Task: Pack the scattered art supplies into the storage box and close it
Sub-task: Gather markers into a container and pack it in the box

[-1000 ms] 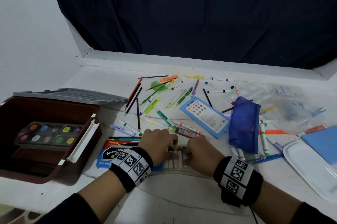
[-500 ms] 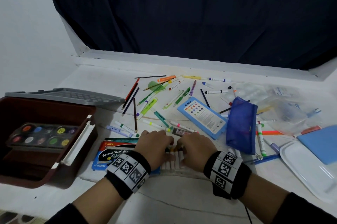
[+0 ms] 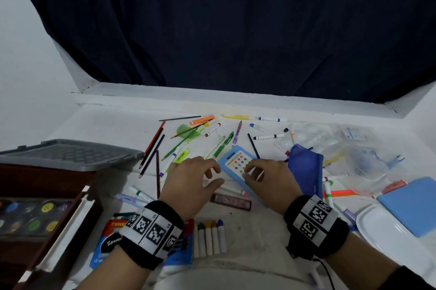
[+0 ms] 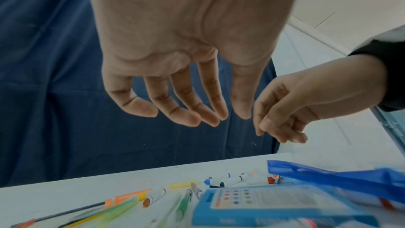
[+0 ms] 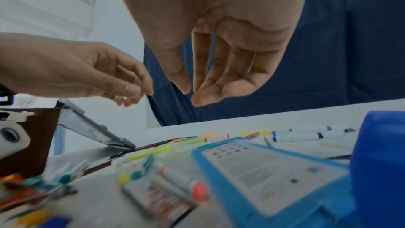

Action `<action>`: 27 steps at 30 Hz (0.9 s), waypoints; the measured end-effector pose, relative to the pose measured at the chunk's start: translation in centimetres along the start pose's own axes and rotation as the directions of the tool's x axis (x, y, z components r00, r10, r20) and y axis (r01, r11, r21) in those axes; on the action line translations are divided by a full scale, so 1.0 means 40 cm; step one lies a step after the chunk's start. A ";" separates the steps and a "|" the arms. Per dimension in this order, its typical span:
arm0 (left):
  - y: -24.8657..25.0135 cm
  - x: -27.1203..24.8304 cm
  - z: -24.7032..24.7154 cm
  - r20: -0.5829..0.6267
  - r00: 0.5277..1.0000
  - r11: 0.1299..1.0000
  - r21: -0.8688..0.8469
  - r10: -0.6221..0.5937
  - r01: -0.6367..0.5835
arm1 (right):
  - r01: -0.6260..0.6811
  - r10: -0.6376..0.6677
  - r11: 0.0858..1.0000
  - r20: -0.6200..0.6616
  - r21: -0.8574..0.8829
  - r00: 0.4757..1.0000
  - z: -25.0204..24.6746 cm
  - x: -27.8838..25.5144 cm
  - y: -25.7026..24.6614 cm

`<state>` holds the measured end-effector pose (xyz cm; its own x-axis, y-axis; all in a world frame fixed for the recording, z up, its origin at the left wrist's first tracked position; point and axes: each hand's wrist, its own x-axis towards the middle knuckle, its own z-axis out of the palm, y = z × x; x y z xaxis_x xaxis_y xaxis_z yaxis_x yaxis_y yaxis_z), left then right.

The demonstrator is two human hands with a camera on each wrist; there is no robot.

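My left hand (image 3: 215, 175) and right hand (image 3: 252, 171) hover side by side over the table, fingers loosely curled and holding nothing. Both wrist views confirm it: the left hand (image 4: 228, 115) and the right hand (image 5: 190, 93) are empty. Under their fingertips lies a light-blue coloured-pencil box (image 3: 236, 162). A row of crayons (image 3: 208, 237) lies near the front edge, between my wrists. The brown storage box (image 3: 77, 223) stands open at the left, with a paint palette (image 3: 30, 214) inside and its grey lid (image 3: 70, 152) behind. Pens, markers and pencils (image 3: 179, 143) lie scattered across the table.
A blue zip pouch (image 3: 306, 167) lies right of the pencil box. Clear plastic bags (image 3: 354, 155) sit beyond the pouch. A white tray (image 3: 382, 230) with a blue pad (image 3: 410, 202) is at the right edge. A crayon packet (image 3: 111, 240) and a dark flat case (image 3: 231, 201) lie near my wrists.
Both hands have lifted off the row of crayons and moved forward over the blue pencil box. The crayons stay lined up on the table.
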<state>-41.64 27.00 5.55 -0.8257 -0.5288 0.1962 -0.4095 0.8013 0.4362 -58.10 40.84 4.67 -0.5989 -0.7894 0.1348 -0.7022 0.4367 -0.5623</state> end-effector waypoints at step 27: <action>-0.208 0.652 0.148 0.285 0.939 0.901 0.431 -0.191 0.052 | 0.129 0.091 0.841 0.373 -0.526 0.923 0.007 0.536 0.267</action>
<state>-62.07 8.22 1.84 -0.8081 -0.5698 -0.1492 -0.5791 0.8149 0.0243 -78.34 28.46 1.33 -0.4734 -0.8500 -0.2312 -0.8703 0.4919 -0.0266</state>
